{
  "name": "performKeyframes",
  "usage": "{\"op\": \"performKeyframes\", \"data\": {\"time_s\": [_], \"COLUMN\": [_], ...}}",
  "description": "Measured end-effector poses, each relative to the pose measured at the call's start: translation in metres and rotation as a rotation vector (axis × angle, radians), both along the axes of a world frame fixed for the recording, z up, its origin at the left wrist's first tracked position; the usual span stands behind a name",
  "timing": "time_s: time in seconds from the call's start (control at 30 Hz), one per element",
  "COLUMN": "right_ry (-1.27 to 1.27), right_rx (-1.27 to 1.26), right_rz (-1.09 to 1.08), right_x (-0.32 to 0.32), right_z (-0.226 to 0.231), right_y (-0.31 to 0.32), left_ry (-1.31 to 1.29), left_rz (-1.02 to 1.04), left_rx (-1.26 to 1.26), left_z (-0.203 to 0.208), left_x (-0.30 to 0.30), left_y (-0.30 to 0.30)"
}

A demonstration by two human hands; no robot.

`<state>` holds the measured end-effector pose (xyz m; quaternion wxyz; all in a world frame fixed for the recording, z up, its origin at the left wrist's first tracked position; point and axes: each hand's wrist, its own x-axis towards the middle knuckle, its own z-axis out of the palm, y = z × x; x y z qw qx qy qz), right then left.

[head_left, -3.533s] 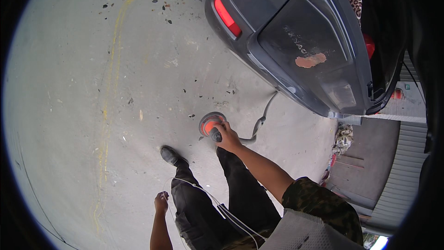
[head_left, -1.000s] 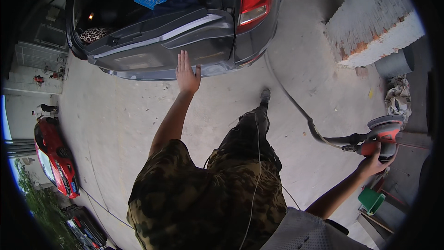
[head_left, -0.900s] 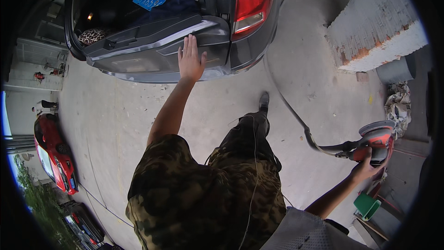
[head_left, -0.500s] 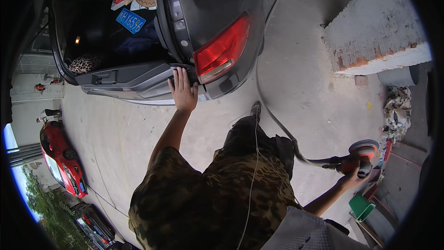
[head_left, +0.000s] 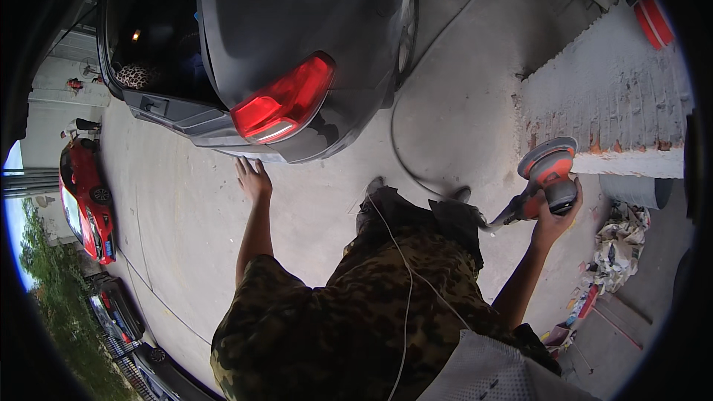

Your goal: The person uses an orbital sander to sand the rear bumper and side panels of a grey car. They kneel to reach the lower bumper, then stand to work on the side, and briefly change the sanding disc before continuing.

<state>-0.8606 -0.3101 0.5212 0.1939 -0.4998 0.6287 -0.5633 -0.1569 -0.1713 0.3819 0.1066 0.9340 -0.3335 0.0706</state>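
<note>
My right hand [head_left: 555, 217] grips an orange and grey electric polisher [head_left: 548, 174] with a round pad, held out to my right at about waist height. Its black cord [head_left: 407, 150] trails across the concrete and runs along the car's side. My left hand [head_left: 253, 178] reaches forward with spread fingers, just below the rear bumper of a dark grey car [head_left: 297, 37], beside the red tail light [head_left: 284, 99]; I cannot tell whether it touches the bumper. The car's boot [head_left: 148, 37] stands open.
A low brick and plaster wall [head_left: 609, 96] stands to my right, with a heap of rags [head_left: 618, 245] and a grey pipe [head_left: 640, 189] below it. Parked red car [head_left: 85, 186] and darker cars sit far left. Bare concrete floor [head_left: 186, 245] lies in front of me.
My left hand has come off the boot sill and now hovers below the bumper. The view has swung toward the car's rear corner, and my right hand has raised the polisher.
</note>
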Motion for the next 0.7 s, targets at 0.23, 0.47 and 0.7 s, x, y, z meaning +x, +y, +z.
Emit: {"op": "performKeyframes", "data": {"time_s": [0.23,0.47,0.7], "right_ry": [-0.105,-0.244,0.131], "right_rx": [0.069,0.047,-0.187], "right_rz": [0.251,0.241,0.452], "right_x": [-0.056,-0.067,-0.064], "right_z": [0.029,0.051,0.064], "right_y": [-0.096,-0.194,-0.298], "left_ry": [1.51,1.986,0.573], "left_rz": [0.504,0.732,-0.377], "left_rx": [0.492,-0.076,-0.196], "left_z": [-0.122,-0.059,0.027], "left_x": [-0.315,-0.357,-0.314], "left_y": [0.073,0.021,-0.25]}}
